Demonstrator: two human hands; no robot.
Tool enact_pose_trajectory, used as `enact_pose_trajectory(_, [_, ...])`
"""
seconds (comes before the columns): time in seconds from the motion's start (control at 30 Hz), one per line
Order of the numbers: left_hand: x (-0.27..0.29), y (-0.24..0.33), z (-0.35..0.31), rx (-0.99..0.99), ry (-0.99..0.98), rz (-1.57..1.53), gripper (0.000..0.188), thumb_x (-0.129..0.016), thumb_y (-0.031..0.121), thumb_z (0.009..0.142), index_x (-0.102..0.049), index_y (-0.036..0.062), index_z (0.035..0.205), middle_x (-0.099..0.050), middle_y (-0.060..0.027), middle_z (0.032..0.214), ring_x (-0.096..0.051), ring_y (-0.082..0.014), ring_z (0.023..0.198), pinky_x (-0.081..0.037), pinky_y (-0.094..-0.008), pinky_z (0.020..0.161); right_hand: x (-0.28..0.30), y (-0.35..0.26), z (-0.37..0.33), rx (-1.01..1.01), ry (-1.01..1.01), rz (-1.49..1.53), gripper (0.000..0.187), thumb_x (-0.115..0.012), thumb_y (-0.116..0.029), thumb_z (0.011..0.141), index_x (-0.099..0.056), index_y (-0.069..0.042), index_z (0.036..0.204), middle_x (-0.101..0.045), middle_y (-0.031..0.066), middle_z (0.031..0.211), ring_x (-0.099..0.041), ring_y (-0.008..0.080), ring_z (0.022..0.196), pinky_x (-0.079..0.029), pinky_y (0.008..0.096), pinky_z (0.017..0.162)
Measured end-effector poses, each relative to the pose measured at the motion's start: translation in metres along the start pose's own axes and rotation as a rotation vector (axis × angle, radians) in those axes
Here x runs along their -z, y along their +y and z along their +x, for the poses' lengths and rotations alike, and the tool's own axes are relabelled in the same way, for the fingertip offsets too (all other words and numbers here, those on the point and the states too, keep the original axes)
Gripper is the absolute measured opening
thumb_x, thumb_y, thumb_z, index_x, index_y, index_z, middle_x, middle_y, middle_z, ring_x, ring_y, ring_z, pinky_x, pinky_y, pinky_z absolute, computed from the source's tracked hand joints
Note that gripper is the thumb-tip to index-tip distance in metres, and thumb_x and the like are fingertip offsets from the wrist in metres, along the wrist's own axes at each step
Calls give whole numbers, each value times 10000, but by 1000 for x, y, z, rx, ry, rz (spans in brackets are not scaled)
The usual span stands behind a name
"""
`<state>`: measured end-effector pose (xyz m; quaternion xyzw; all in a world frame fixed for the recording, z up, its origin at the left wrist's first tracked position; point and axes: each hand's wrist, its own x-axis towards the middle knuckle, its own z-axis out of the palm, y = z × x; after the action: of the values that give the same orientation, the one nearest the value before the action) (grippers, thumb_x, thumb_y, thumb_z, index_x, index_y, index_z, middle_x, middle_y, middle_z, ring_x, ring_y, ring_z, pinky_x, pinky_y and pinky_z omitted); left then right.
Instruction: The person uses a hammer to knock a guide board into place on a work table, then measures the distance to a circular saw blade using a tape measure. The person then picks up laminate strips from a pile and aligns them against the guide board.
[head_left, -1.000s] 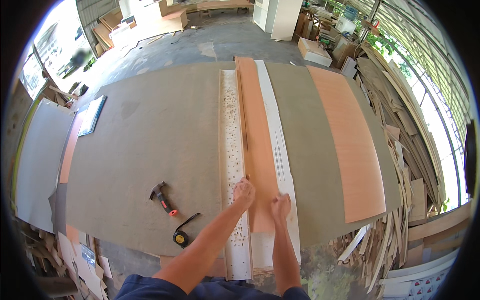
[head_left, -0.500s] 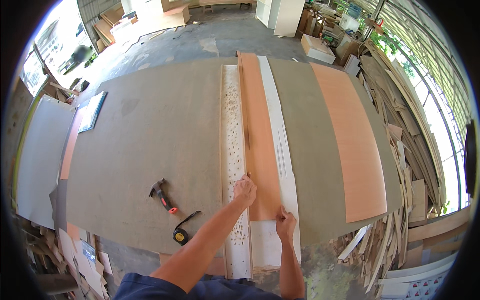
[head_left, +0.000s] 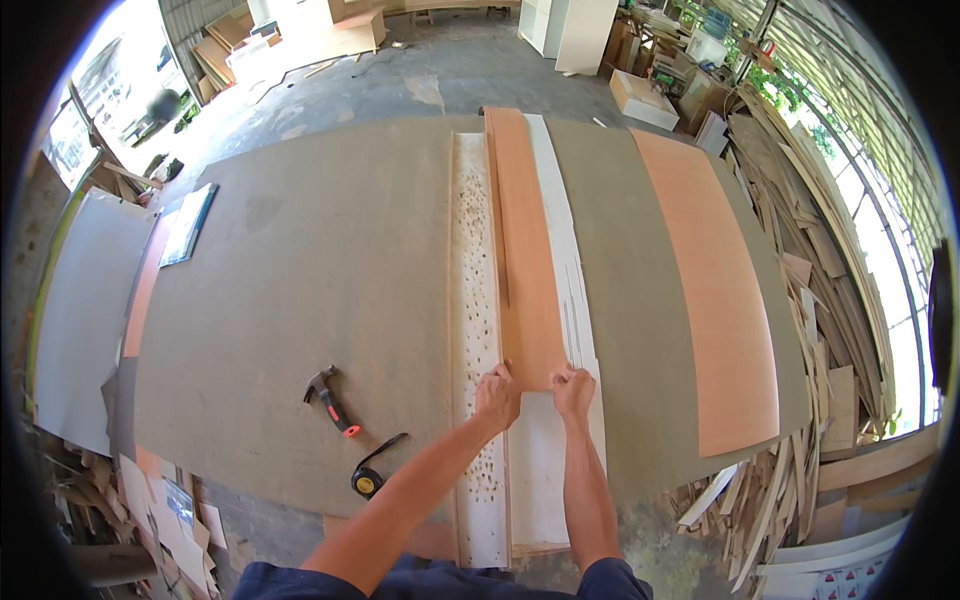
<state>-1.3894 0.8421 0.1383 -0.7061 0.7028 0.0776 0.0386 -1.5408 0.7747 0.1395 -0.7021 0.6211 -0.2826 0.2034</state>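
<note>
A long orange-brown veneer strip (head_left: 532,270) lies lengthwise over a white board (head_left: 537,460), whose near part and right margin show. My left hand (head_left: 497,396) grips the strip's near left corner, beside the raised edge of a long white panel (head_left: 476,240) covered in small dark pits. At the near right corner, my right hand (head_left: 574,390) pinches the strip between thumb and fingers. The far end of the strip curls up slightly. Everything rests on a wide grey-brown board (head_left: 300,270).
Left of my left forearm lie a claw hammer (head_left: 330,402) and a black-yellow tape measure (head_left: 367,482). Another orange-brown veneer strip (head_left: 715,300) lies to the right. Wood offcuts (head_left: 800,230) pile beyond the right edge; a flat glossy package (head_left: 188,225) sits far left.
Both hands have slid the veneer strip away from me, so its near end lies farther off and more of the white board shows. My right hand moved farther than my left.
</note>
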Motion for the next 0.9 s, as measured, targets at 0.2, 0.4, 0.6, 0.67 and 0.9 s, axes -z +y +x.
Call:
enact_pose_trajectory(0.2, [26, 5, -10, -94, -41, 87, 468, -583, 222, 795, -578, -136, 1097, -537, -263, 1050, -567, -330, 861, -507, -389, 634, -23, -17, 72, -45, 26, -5, 308, -676, -97, 724, -661, 106, 954, -641, 294, 877, -659, 404, 770, -528, 409, 703])
enact_pose_trajectory(0.4, [43, -5, -21, -165, 37, 136, 454, -549, 277, 819, -611, -106, 1056, -556, -218, 1053, -522, -299, 891, -482, -370, 615, -29, -54, 122, -118, -103, -136, 362, -685, -111, 737, -652, 79, 1043, -639, 299, 934, -647, 403, 888, -527, 431, 760])
enact_pose_trajectory(0.6, [83, -18, -33, -47, -73, -406, 534, -511, 238, 859, -440, -139, 1230, -538, -255, 980, -580, -364, 830, -499, -434, 684, -44, -55, 149, -117, -80, -81, 368, -679, -121, 742, -648, 83, 1047, -639, 301, 929, -648, 403, 875, -529, 438, 766])
enact_pose_trajectory(0.67, [88, -20, -35, -3, -148, -521, 532, -513, 225, 865, -410, -115, 1262, -538, -287, 971, -591, -418, 804, -493, -482, 729, -50, -46, 158, -137, -88, -80, 378, -685, -139, 743, -650, 66, 1058, -642, 298, 906, -652, 389, 870, -522, 445, 757])
enact_pose_trajectory(0.9, [83, -66, -13, 118, 257, -668, 398, -540, 253, 860, -556, 10, 1174, -586, -212, 1018, -607, -388, 842, -487, -489, 751, -40, -24, 146, -121, 91, 23, 334, -685, -183, 786, -671, 3, 1063, -666, 200, 849, -654, 311, 782, -501, 401, 675])
